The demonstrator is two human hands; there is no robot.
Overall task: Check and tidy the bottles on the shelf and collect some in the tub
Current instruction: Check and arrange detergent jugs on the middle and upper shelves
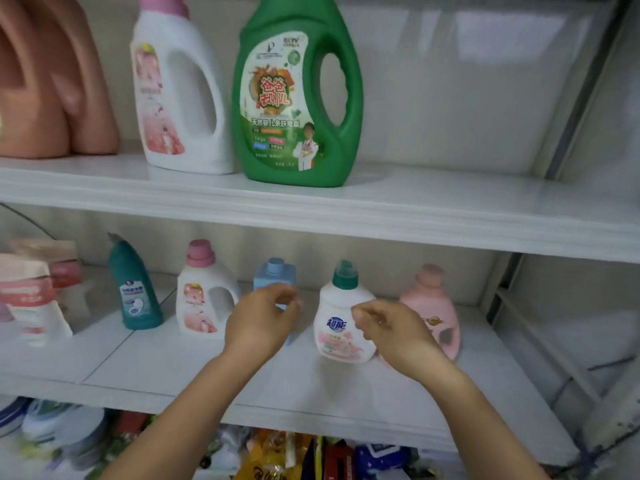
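Observation:
On the lower shelf (pixel 214 372) stand several small bottles: a teal angled-neck bottle (pixel 136 292), a white one with a pink cap (pixel 204 296), a light blue square bottle (pixel 275 275), a white bottle with a green cap (pixel 341 317) and a pink bottle (pixel 433 313). My left hand (pixel 259 320) hovers in front of the blue bottle, fingers loosely curled, holding nothing. My right hand (pixel 388 329) hangs between the green-capped bottle and the pink one, fingers curled, empty. On the upper shelf (pixel 415 209) stand a big green jug (pixel 298 95), a white jug (pixel 180 91) and a salmon jug (pixel 48 81).
Pink and white refill pouches (pixel 31 296) lean at the lower shelf's left end. Below the lower shelf lie mixed packets and bags (pixel 294 455). A metal upright (pixel 568 116) frames the shelves on the right. The tub is not in view.

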